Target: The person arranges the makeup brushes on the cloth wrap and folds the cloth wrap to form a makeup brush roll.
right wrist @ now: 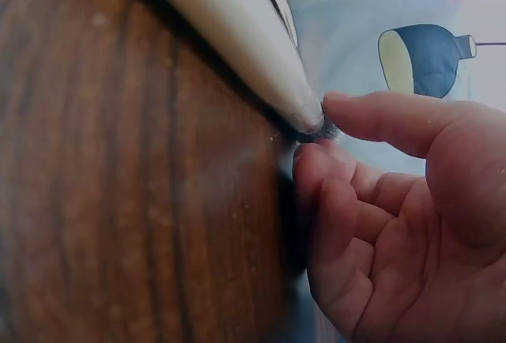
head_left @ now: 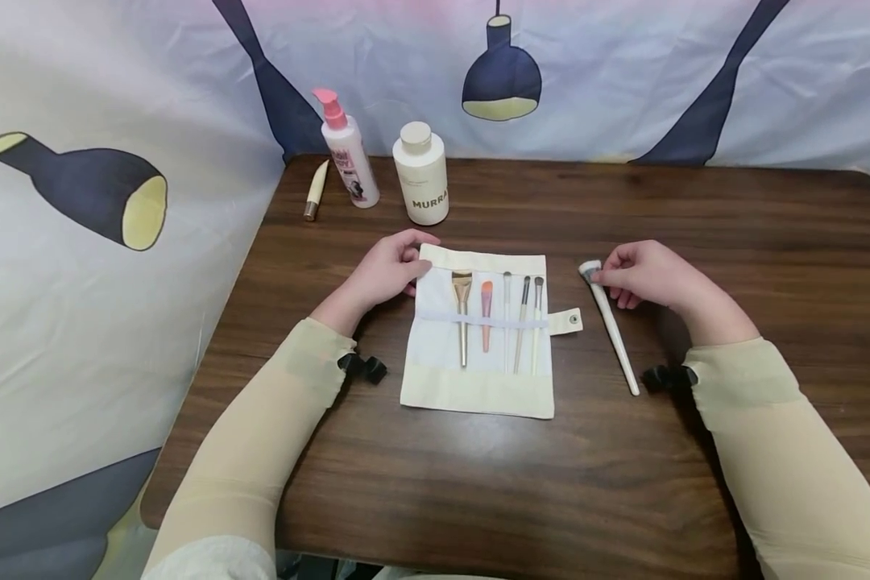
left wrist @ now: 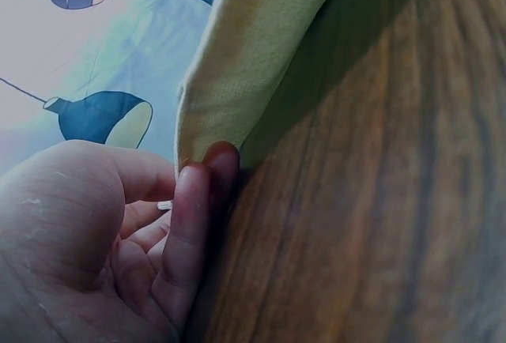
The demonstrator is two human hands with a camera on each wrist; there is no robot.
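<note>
My left hand [head_left: 387, 266] pinches the upper left edge of an unfolded cream cloth brush roll [head_left: 478, 392]. In the left wrist view, thumb and fingers meet on the edge of the cloth [left wrist: 245, 50], which rises off the table there. Tucked under the roll's elastic band are a wide gold brush [head_left: 463, 322], a short pink brush [head_left: 486, 302] and several slim brushes [head_left: 524, 310]. To the right of the roll, my right hand [head_left: 648, 274] pinches a long white makeup brush [head_left: 616, 338] near its bristles. Its handle [right wrist: 237, 35] slants toward me, low over the wood.
Behind the roll stand a white bottle [head_left: 422, 181] with a cap and a pink-topped pump bottle [head_left: 351, 165]. A small cream tube [head_left: 316, 191] lies left of them. The roll's snap tab [head_left: 565, 322] points toward the white brush. A printed cloth hangs along the table's back edge.
</note>
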